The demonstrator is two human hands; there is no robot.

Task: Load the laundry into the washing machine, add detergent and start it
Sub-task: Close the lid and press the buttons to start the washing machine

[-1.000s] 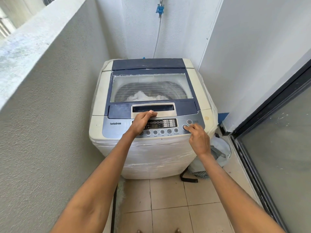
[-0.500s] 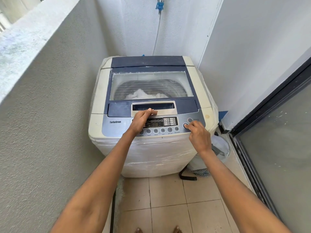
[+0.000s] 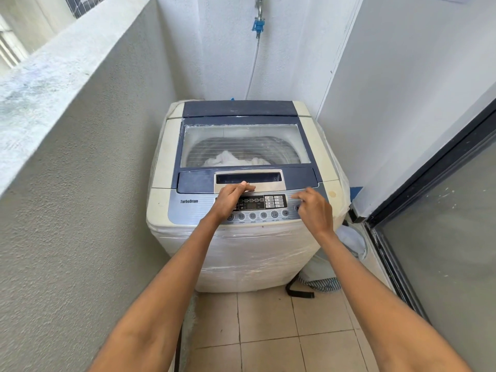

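A white and blue top-loading washing machine (image 3: pixel 241 245) stands in the corner with its glass lid (image 3: pixel 244 140) closed. White laundry (image 3: pixel 233 159) shows through the glass inside the drum. My left hand (image 3: pixel 230 201) rests on the control panel (image 3: pixel 271 202) with its fingers curled under, and its thumb lies along the lid handle (image 3: pixel 265 181). My right hand (image 3: pixel 315 209) hovers over the right end of the panel. Its index finger points at the round buttons there, and its other fingers are curled. No detergent container is in view.
A rough concrete parapet (image 3: pixel 80 157) closes off the left side. A tap with a hose (image 3: pixel 257 25) hangs on the white back wall. A dark-framed glass sliding door (image 3: pixel 442 210) is at the right. A white bag (image 3: pixel 351 240) and a black strap (image 3: pixel 299 292) lie beside the machine on the tiled floor (image 3: pixel 268 331).
My right index finger has moved slightly up the panel from the lower round button. My left hand has stayed in place. My view has shifted a little.
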